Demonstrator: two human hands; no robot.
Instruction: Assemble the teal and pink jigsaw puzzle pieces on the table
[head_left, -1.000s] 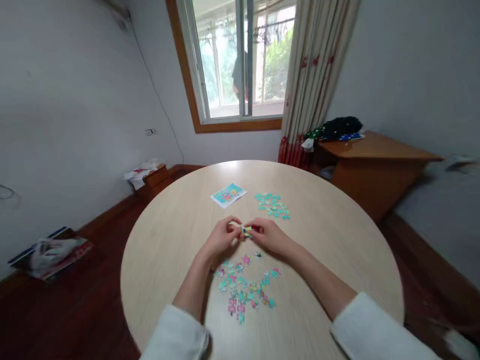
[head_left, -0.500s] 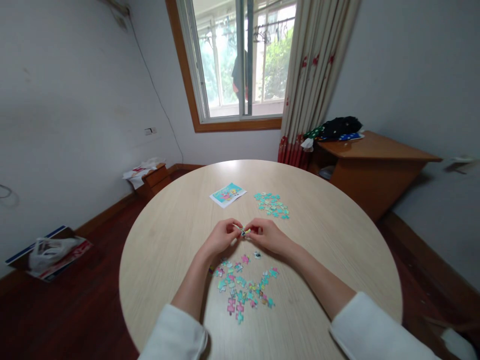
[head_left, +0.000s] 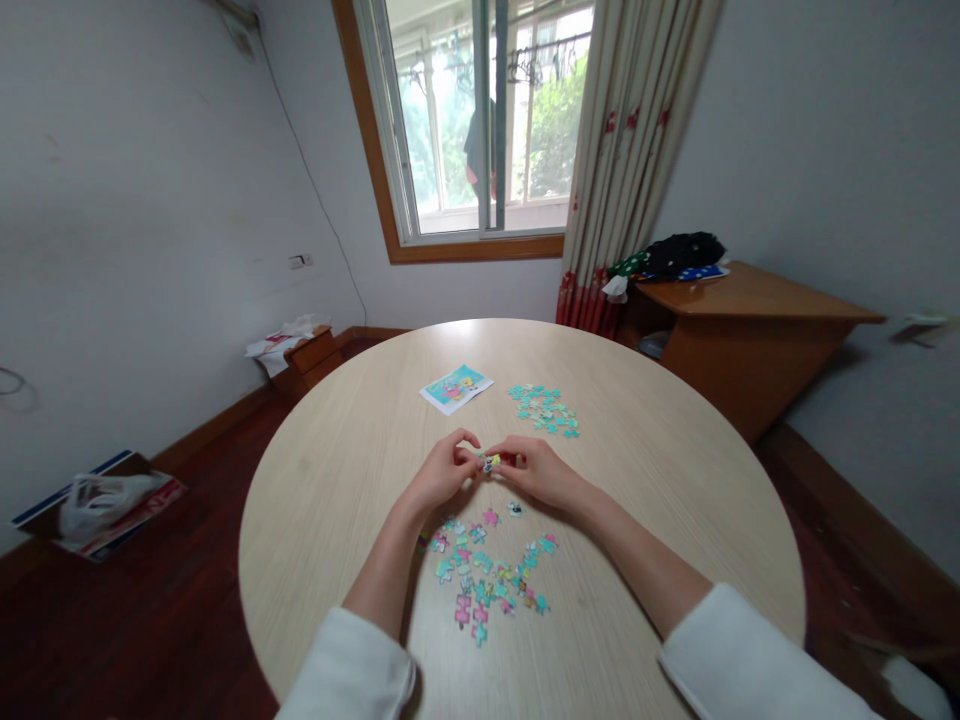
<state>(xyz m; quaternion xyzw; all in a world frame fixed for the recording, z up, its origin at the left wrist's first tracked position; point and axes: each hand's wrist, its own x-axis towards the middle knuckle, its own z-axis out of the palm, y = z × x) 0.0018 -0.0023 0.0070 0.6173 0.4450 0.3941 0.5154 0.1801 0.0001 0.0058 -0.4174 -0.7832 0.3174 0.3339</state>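
- Clamping small puzzle pieces (head_left: 490, 464) at its tip: the right hand's grip (head_left: 537, 470).
- Touching their left side: the left hand's grip (head_left: 441, 473); whether clamped, one cannot tell.

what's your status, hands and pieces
Right hand pinching small puzzle pieces. Left hand close against them. Loose pieces lie nearby. Nothing seen blocking.
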